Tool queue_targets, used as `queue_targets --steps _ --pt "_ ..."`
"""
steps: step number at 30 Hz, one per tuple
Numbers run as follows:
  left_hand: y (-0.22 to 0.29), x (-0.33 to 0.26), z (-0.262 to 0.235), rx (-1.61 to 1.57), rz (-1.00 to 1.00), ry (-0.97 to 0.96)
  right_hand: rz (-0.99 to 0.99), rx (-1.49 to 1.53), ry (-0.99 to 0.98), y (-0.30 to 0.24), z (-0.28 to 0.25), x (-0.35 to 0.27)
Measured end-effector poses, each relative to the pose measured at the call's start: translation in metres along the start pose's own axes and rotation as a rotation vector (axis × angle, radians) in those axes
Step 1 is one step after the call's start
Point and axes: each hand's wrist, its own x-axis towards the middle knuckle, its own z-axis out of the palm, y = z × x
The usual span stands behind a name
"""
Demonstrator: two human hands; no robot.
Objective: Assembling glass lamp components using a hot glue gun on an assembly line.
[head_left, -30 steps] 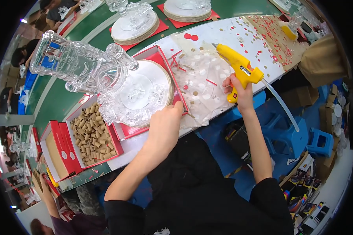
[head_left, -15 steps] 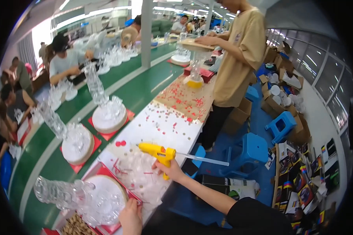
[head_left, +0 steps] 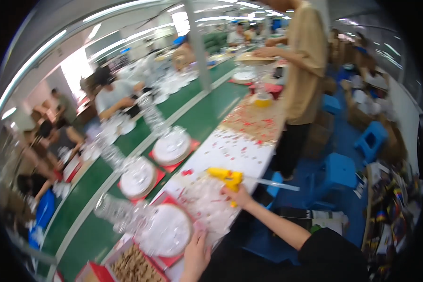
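The right hand point(head_left: 238, 195) is closing round the grip of the yellow gun point(head_left: 226, 175), whose long axis is running from its nozzle at 10 o'clock to the glue stick point(head_left: 273, 184) at 3. The discs point(head_left: 167, 235) are lying in the red tray point(head_left: 173, 199), toward 8 o'clock from the right hand and 10 from the left hand point(head_left: 198, 249), which is nearer. The left hand is resting at the tray's 4 o'clock side, fingers partly curled; whether it is gripping the rim, blur is hiding.

The clear tube point(head_left: 113, 210) is leaning out from the discs toward 10 o'clock. Between gun and discs, crumpled film point(head_left: 199, 195) is covering the worktop point(head_left: 207, 157); more room is opening toward 1. The worktop's edge is passing close at the right hand's 3 o'clock, the glue stick jutting beyond it.
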Motion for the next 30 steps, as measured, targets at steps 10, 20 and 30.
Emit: queue_targets --steps 10,20,30 --pt "-0.017 0.079 -0.148 0.108 -0.056 0.780 -0.122 -0.022 0.014 -0.007 -0.011 -0.009" --pt "-0.076 0.150 -0.266 0.112 -0.185 0.720 -0.132 -0.032 0.032 0.001 -0.007 -0.007" --pt "-0.178 0.133 -0.387 -0.040 -0.158 0.777 -0.156 -0.021 0.035 -0.006 -0.005 -0.009"
